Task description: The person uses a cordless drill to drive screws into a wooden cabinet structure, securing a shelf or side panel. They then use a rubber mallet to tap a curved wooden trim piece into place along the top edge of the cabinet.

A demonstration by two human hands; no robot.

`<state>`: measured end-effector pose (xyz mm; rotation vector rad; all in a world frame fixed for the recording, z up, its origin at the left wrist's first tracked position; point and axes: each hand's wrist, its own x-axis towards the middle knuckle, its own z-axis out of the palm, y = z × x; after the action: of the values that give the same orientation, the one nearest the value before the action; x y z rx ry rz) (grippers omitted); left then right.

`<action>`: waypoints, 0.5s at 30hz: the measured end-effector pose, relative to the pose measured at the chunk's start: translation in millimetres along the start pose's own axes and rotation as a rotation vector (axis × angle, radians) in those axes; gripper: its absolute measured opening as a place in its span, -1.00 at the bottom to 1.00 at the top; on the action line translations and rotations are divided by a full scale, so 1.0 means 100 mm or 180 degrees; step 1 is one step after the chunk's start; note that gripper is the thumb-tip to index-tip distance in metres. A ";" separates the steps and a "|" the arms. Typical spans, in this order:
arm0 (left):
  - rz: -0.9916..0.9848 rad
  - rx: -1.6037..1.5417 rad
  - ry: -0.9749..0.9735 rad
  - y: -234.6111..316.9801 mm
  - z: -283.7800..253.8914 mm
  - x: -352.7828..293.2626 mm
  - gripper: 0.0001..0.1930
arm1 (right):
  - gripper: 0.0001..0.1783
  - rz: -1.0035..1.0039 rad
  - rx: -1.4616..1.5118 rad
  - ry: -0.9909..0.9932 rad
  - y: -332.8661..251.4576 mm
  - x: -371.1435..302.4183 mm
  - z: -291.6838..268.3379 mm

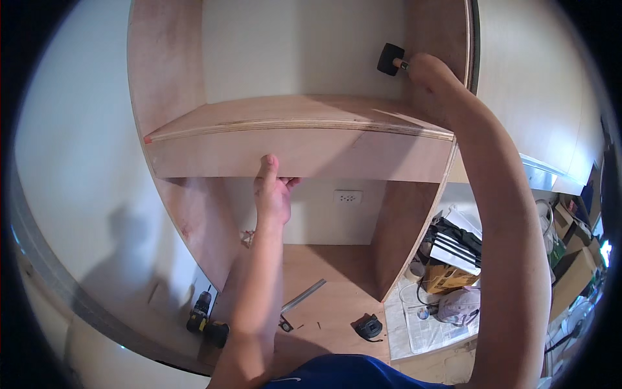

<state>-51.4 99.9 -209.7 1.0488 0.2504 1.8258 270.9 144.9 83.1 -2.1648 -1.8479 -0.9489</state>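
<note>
My right hand is raised at the upper right, wrapped round the short visible handle of a black-headed rubber mallet. The mallet head hangs above a plywood shelf, close to the cabinet's right side panel, and does not touch the shelf. Below the shelf's front edge runs an upright wooden front board. My left hand grips this board's lower edge near the middle. The thumb points up against its face, while the other fingers reach underneath and are partly hidden.
On the lower wooden surface lie a cordless drill, a metal try square and a black tape measure. A wall socket shows behind the lower opening. At right, a cardboard box and a light cap sit among clutter.
</note>
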 end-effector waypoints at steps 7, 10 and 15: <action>-0.0005 -0.0019 0.0040 -0.04 0.06 -0.01 -0.55 | -0.61 0.0106 0.0319 -0.0165 -0.05 -0.28 -0.13; -0.0018 -0.0032 0.0062 -0.05 0.06 -0.01 -0.55 | -0.59 0.0411 0.0470 -0.0241 -0.15 -0.25 -0.10; -0.0025 -0.0019 -0.0030 -0.03 0.06 0.00 -0.54 | -0.55 0.0365 0.0552 0.0119 -0.10 -0.15 -0.03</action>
<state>-44.7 99.5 -208.0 1.0506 0.2430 1.8132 259.4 132.9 74.4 -2.1086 -1.7002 -0.7702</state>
